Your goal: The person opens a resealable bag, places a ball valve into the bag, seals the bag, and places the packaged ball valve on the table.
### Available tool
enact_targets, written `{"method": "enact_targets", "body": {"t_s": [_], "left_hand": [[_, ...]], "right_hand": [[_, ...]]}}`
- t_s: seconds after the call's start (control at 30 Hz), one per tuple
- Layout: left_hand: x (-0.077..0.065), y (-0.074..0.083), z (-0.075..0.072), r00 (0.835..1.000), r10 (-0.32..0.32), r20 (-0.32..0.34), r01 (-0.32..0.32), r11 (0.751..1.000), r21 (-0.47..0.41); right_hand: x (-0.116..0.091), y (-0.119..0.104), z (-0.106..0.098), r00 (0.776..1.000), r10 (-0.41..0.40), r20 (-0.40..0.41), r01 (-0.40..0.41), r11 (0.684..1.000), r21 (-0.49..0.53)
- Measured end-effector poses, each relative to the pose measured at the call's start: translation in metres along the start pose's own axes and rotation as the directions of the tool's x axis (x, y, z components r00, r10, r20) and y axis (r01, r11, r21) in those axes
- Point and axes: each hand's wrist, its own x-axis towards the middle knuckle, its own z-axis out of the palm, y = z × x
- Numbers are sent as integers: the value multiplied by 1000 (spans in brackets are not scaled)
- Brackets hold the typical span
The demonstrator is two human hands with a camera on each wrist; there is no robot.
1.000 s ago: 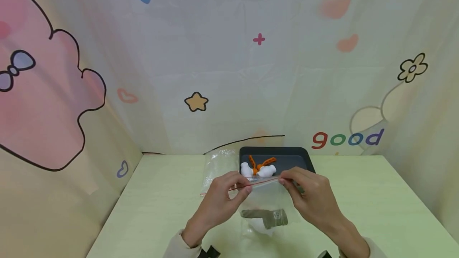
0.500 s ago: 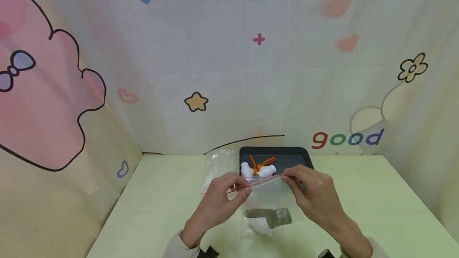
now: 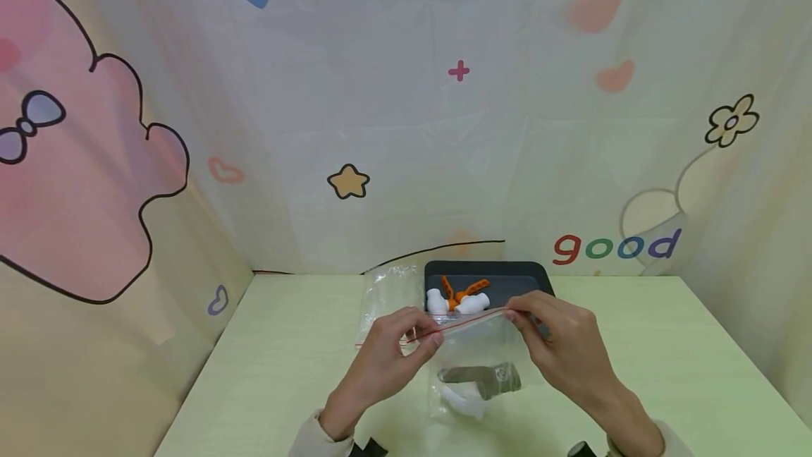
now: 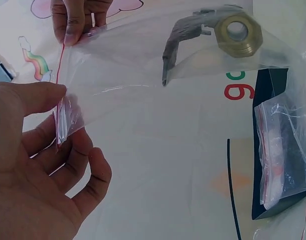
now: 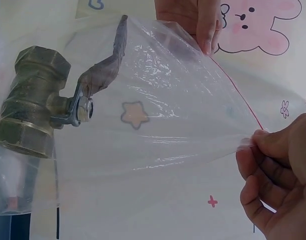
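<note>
The left hand (image 3: 383, 358) is pinching the left part of a clear bag's (image 3: 469, 344) red-lined edge, while the right hand (image 3: 571, 348) is pinching the right end. A metal valve (image 5: 33, 102) with a lever is sitting inside, nearer than the edge. Farther off, a dark tray (image 3: 523, 286) is holding white-and-orange fittings (image 3: 458, 298); another plastic bag (image 3: 392, 298) is lying left of it on the surface (image 3: 304, 358).

In my head feed I see the right hand (image 3: 566, 336) has shifted a little toward the right end of the dark tray (image 3: 515, 286), its pinch a touch higher in view. The red seal line (image 3: 472, 321) of the clear bag (image 3: 478, 344) now climbs more steeply toward that end, and the valve (image 3: 487, 376) inside has drifted rightward and up, nearer the tray.
</note>
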Motion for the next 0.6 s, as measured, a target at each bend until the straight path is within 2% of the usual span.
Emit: {"method": "enact_targets", "body": {"t_s": [0.27, 0.47, 0.6], "left_hand": [[0, 0, 1, 998, 53, -18, -52, 999, 14], [-2, -4, 0, 1000, 5, 14, -5, 1000, -9], [-4, -5, 0, 1000, 4, 23, -3, 1000, -21]], "right_hand": [[-2, 1, -1, 1000, -9, -6, 9, 1000, 26], [-1, 2, -3, 1000, -5, -20, 5, 1000, 8], [-1, 3, -3, 999, -11, -33, 11, 1000, 3]]}}
